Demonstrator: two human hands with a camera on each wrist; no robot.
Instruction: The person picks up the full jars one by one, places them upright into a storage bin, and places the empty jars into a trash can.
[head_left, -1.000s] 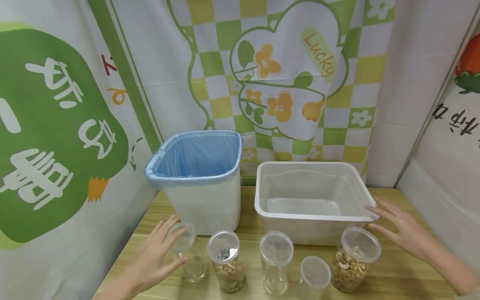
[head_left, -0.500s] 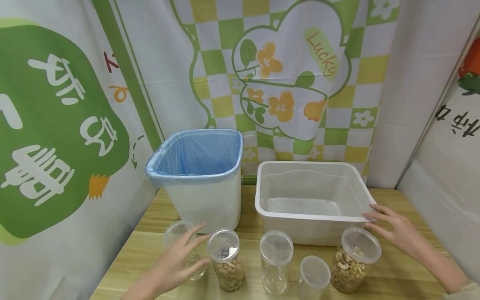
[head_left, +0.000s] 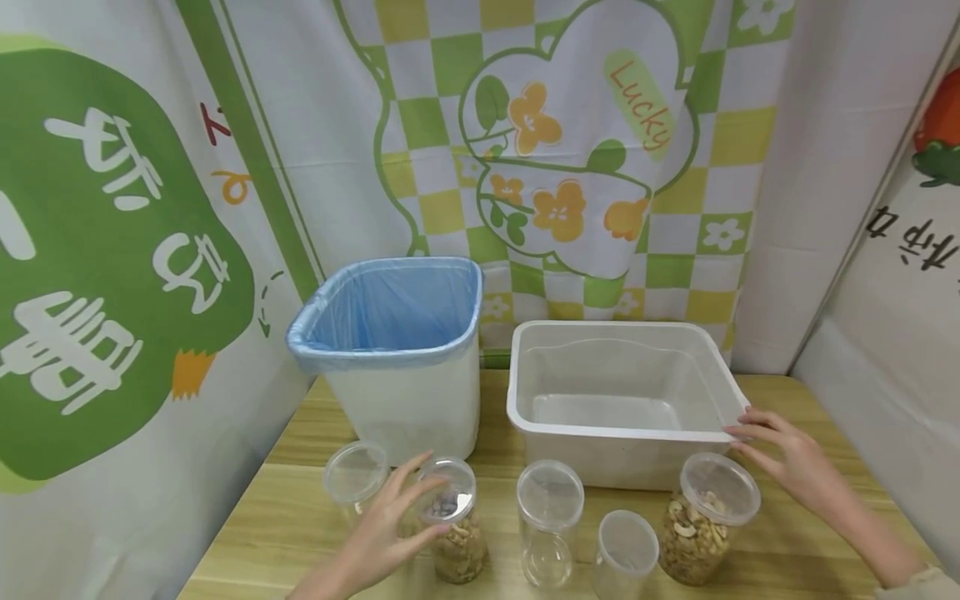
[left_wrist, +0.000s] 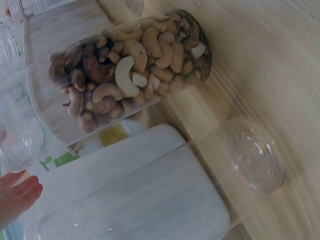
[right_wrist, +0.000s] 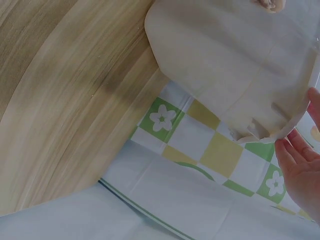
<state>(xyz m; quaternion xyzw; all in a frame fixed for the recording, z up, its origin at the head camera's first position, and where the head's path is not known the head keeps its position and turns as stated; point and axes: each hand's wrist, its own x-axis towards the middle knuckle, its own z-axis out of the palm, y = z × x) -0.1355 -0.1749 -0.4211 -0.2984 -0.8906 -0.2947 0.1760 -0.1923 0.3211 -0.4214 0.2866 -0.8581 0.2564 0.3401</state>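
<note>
My left hand [head_left: 375,533] is at the left side of a lidded clear jar of mixed nuts [head_left: 461,554], its fingers spread and partly in front of the lid. The left wrist view shows cashews and darker nuts inside the jar [left_wrist: 127,70], with the fingertips [left_wrist: 27,190] lower left. Just behind that hand stands an empty lidded jar [head_left: 356,472], partly hidden. My right hand [head_left: 795,467] rests its fairly straight fingers on the right front corner of a white plastic basin [head_left: 622,433]; the right wrist view shows fingertips [right_wrist: 285,150] at its rim.
A white bin [head_left: 420,408] lined with a blue bag stands behind the jars at left. Right of the nut jar are an empty jar [head_left: 551,517], a smaller jar [head_left: 626,546] and a wide jar of cashews [head_left: 693,537]. Printed cloth [head_left: 427,108] surrounds the wooden table [head_left: 262,517].
My left hand has moved right, from the empty left jar to the mixed-nut jar. My right hand has come slightly in and down onto the basin's corner. The jars have stayed put.
</note>
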